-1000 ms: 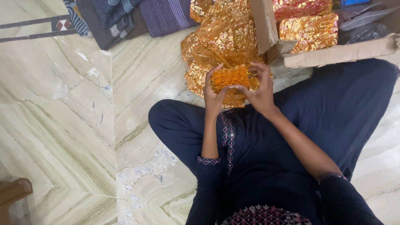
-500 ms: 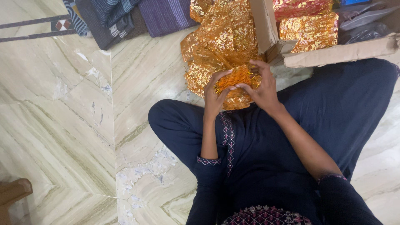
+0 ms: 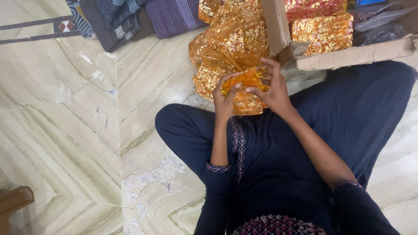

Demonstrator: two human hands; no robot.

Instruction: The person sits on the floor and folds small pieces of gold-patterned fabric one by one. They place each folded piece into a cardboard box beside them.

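Note:
I sit cross-legged on a marble floor in dark blue clothes. Both hands hold one small bundle of orange-gold foil [image 3: 246, 80] in front of my knees. My left hand [image 3: 224, 101] pinches its left end with curled fingers. My right hand [image 3: 272, 89] wraps over its right side, fingers bent around the top. Just beyond the hands lies a crumpled heap of shiny gold foil sheets [image 3: 230, 43] on the floor.
An open cardboard box [image 3: 348, 55] at the upper right holds more gold and red foil [image 3: 322, 29]. Folded striped cloths [image 3: 130, 17] lie at the top left. A wooden corner [image 3: 13, 201] shows at the lower left. Pale marble floor [image 3: 65, 122] spreads to the left.
The orange foil bundle has been squeezed smaller and more compact. Both hands have closed in tighter around it, and my right fingers have curled further over its top.

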